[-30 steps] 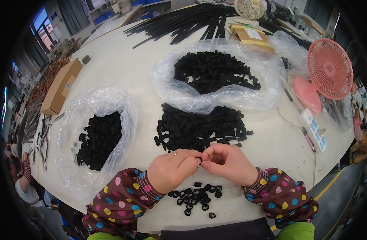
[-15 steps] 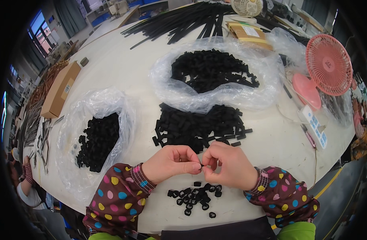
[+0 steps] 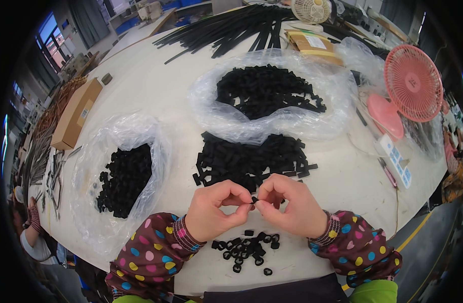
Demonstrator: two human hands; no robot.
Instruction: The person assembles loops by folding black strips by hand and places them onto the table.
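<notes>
Between the fingertips of both hands is a small black strip piece (image 3: 255, 200), mostly hidden by the fingers. My left hand (image 3: 213, 209) pinches its left side with thumb and forefinger. From the other side my right hand (image 3: 294, 209) pinches it too, its remaining fingers curled. Just beyond the hands lies a loose pile of short flat black pieces (image 3: 251, 159). On the table nearer to me, below the hands, several small black rings (image 3: 244, 248) are scattered, some on edge showing their round openings.
Clear plastic bags with black pieces sit at the left (image 3: 125, 182) and far middle (image 3: 264, 91). Long black strips (image 3: 226, 28) lie at the back. On the right stand a pink fan (image 3: 413, 83), a white power strip (image 3: 395, 159) and a cord. A cardboard box (image 3: 76, 113) edges the left.
Both hands have shifted slightly up. The left fingers now arch more around an open gap, and the black piece shows more between the fingertips.
</notes>
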